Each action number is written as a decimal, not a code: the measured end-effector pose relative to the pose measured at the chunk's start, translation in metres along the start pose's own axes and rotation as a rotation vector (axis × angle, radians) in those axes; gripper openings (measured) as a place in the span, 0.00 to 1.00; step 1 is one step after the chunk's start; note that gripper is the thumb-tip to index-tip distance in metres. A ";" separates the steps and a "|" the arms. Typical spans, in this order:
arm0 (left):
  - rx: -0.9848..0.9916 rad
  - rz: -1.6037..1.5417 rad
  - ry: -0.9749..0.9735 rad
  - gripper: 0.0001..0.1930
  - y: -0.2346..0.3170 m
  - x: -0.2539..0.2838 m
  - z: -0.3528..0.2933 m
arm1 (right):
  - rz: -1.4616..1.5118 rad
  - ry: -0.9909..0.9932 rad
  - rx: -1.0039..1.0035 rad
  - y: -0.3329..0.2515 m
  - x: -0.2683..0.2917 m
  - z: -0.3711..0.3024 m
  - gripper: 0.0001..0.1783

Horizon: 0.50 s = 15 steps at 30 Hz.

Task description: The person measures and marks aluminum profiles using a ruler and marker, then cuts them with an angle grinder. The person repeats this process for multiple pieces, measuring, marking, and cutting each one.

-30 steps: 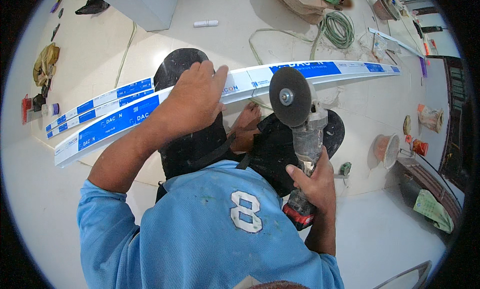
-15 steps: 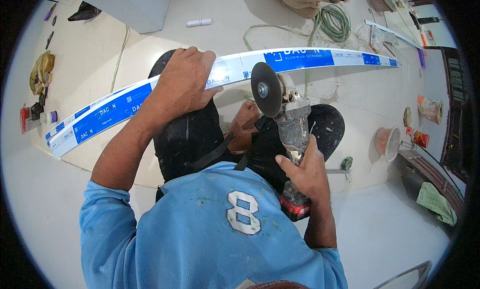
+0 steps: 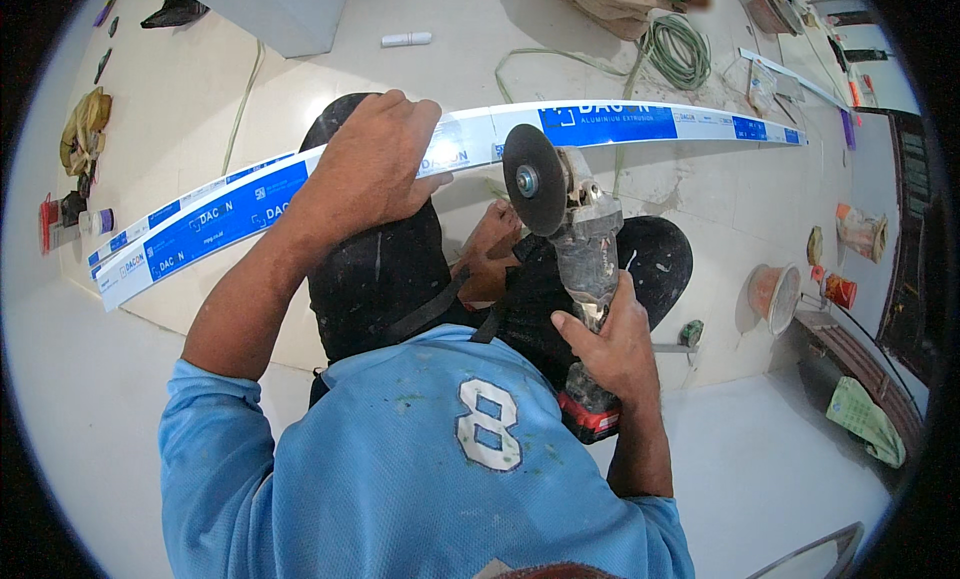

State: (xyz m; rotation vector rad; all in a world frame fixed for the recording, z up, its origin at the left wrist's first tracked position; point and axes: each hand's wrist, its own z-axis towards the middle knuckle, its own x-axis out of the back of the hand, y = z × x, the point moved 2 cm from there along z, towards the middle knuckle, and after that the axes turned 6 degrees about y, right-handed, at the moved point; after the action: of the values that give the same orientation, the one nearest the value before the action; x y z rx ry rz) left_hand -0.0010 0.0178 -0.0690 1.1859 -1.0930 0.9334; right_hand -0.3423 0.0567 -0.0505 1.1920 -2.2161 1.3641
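A long aluminium profile [image 3: 610, 126], wrapped in blue and white protective film, lies across my raised left knee and runs from the lower left to the far right. My left hand [image 3: 375, 159] is closed over it at the knee, pressing it there. In my right hand [image 3: 615, 344] is a cordless angle grinder [image 3: 585, 249], gripped round its body above the red-trimmed battery. Its dark cutting disc [image 3: 533, 181] points up and stands at the profile's near edge, right of my left hand. Whether disc and profile touch, I cannot tell.
My bare foot [image 3: 492, 234] rests on the tiles below the profile. A coiled green hose [image 3: 677, 54] and a white tube [image 3: 405, 40] lie beyond it. Rightward stand a pinkish bucket [image 3: 774, 297] and a red can [image 3: 838, 289]. A white pillar [image 3: 270, 14] rises at the far left.
The view has shifted slightly, so the floor things appear a little displaced. Both hands keep their grips, and the grinder and profile stay almost where they were.
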 end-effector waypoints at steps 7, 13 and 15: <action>-0.002 0.004 0.020 0.29 -0.002 -0.004 -0.002 | -0.047 -0.003 0.038 0.004 -0.001 0.003 0.38; 0.010 0.004 0.005 0.29 0.001 -0.004 -0.001 | -0.078 0.004 0.039 0.003 0.000 0.004 0.38; 0.032 -0.018 -0.022 0.29 0.002 -0.001 0.000 | -0.081 -0.001 0.038 0.003 0.000 0.005 0.39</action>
State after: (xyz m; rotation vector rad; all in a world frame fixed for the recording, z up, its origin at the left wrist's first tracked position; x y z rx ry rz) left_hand -0.0028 0.0178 -0.0694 1.2327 -1.0870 0.9292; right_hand -0.3440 0.0528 -0.0548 1.2808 -2.1269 1.3801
